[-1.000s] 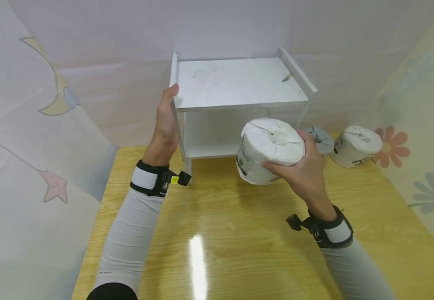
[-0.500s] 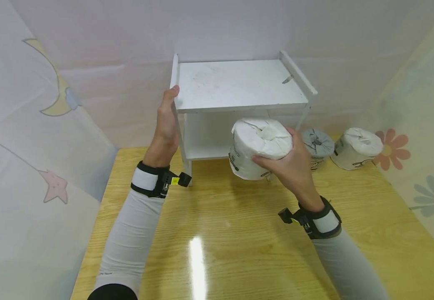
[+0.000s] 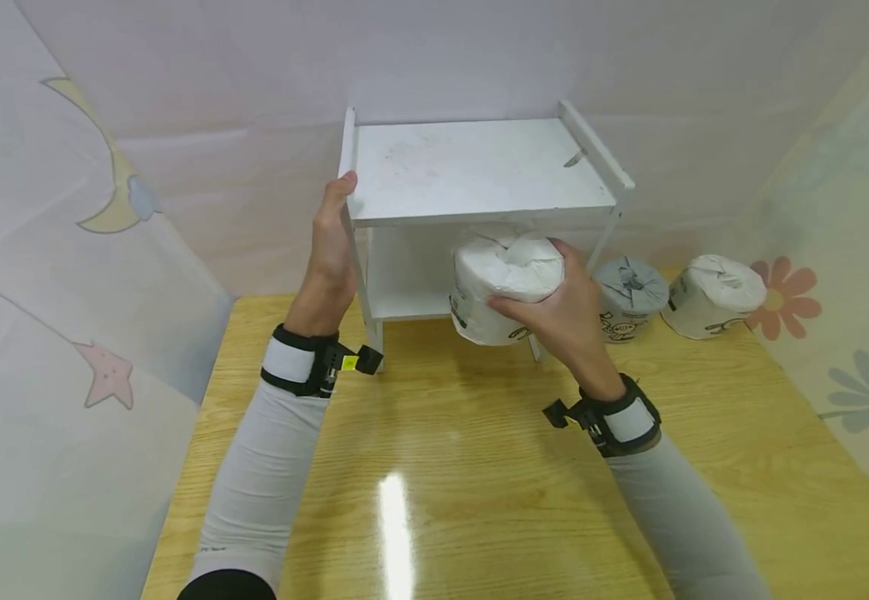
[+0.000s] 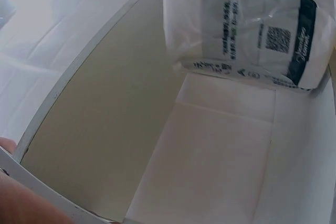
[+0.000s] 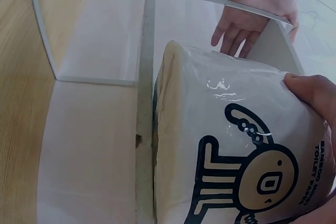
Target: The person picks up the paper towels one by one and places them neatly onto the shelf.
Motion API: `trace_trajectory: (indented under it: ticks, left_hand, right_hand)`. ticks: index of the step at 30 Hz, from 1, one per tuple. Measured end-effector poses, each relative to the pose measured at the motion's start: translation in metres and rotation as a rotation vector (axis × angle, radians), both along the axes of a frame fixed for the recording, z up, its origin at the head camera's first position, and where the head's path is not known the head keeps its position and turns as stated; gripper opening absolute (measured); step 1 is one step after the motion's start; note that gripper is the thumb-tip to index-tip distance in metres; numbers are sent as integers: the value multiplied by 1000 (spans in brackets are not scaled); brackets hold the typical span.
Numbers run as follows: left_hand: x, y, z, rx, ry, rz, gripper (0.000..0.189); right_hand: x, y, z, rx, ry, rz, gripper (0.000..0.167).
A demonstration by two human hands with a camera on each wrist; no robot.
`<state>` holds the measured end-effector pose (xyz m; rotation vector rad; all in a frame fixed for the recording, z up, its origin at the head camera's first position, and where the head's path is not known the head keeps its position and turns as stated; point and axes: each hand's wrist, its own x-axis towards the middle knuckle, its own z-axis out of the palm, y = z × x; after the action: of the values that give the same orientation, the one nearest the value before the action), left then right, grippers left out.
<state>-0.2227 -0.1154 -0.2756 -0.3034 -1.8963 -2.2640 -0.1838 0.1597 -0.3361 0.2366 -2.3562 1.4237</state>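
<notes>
A small white two-tier shelf (image 3: 471,171) stands at the back of the wooden table. My left hand (image 3: 332,242) holds its left side, thumb over the top board's edge; in the right wrist view, that hand's fingers (image 5: 241,38) show beyond the frame. My right hand (image 3: 565,308) grips a white wrapped toilet paper roll (image 3: 505,275) from the right, thumb in front. The roll is slightly tilted at the shelf's front opening, its rear top edge under the upper board. Its printed wrapper reads as toilet paper in the right wrist view.
Right of the shelf stand a grey-wrapped toilet roll (image 3: 631,292) and a white toilet roll (image 3: 717,292), side by side on the wooden table (image 3: 479,467). Patterned wall sheets enclose the back and both sides. The upper board carries a small dark mark.
My right hand has carried the toilet paper roll left and inward, from in front of the shelf's right part to its lower opening. More of the grey-wrapped roll shows. My left hand stays put.
</notes>
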Motion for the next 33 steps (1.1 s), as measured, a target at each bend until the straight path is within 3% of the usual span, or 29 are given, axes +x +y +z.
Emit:
trace_trajectory:
  ticks: [12,27,33]
  left_hand:
    - [1,1,0,8,-11,4,66]
    - [0,1,1,4,-36,15,64]
    - [-1,1,1,0,-36,14,64]
  right_hand:
    - [-15,-4,-3,33,39,19,100]
    - [-29,-21,0,32,-31,35,114]
    - [-35,-30,-1,-3,-13,33,112]
